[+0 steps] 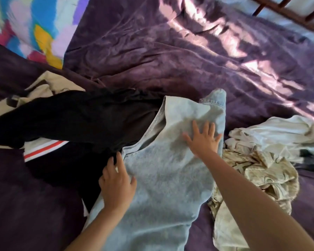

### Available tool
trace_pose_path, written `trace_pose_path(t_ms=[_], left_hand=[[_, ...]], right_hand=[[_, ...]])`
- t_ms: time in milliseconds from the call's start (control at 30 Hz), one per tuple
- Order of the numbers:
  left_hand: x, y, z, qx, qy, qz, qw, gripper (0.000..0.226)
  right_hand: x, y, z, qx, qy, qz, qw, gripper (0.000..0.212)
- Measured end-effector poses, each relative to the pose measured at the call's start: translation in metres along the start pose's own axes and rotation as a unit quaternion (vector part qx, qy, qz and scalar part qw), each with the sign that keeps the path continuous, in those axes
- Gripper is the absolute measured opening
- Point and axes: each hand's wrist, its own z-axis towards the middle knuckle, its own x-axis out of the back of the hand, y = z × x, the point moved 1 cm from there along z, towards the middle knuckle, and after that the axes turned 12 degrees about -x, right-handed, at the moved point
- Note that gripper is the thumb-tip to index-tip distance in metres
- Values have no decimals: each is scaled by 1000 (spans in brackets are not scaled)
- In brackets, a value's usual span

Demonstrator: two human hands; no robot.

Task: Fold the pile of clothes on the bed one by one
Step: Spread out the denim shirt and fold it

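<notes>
Pressing jeans [161, 178], right hand [204, 142] fingers [194, 127] splayed flat, left hand [117, 187] apparently relaxed at edge

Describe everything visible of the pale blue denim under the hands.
The denim is faded pale blue with stitched seams and a hemmed far end. It lies spread, rumpled, on the purple bedspread, overlapping a black garment on its left and a cream cloth on its right. The left hand rests on its left edge; the right hand presses flat farther up.
</notes>
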Motion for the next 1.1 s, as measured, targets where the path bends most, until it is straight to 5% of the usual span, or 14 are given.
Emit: trace_pose_path(t_ms=[133,267,333,433,567,667,733,767,867,900,933,1000,1100], left_hand=[[-2,24,6,-195,146,37,969,79],[-20,50,31,-332,93,93,934,81],[-34,51,45,-327,12,125,937,89],[-43,39,58,-294,-91,172,936,95],[-35,41,63,-273,-175,148,934,85],[-15,46,65,-190,-261,-26,946,59],[3,47,59,-106,-208,-243,941,45],[14,45,54,-38,-185,-372,909,41],[34,30,25,156,-183,-670,703,44],[34,24,15,202,-183,-698,663,50],[31,19,4,229,-187,-691,659,53],[21,16,-17,236,-210,-610,727,41],[5,19,-40,175,-191,-485,835,15]], right_hand=[[18,29,30,-131,-9,216,968,77],[22,47,58,-199,-53,566,798,93],[22,55,65,-226,-85,658,713,76],[27,67,62,-164,-98,694,694,32],[52,82,19,-14,-78,743,665,32],[60,92,-40,122,-103,749,643,27],[52,100,-76,202,-116,720,653,24],[45,103,-92,246,-131,687,671,22],[-9,107,-121,269,-121,488,821,15],[-30,107,-125,265,-86,369,887,23],[-48,105,-132,271,-67,230,932,36],[-72,99,-151,252,-100,33,962,51],[-79,85,-176,228,-106,50,967,48]])
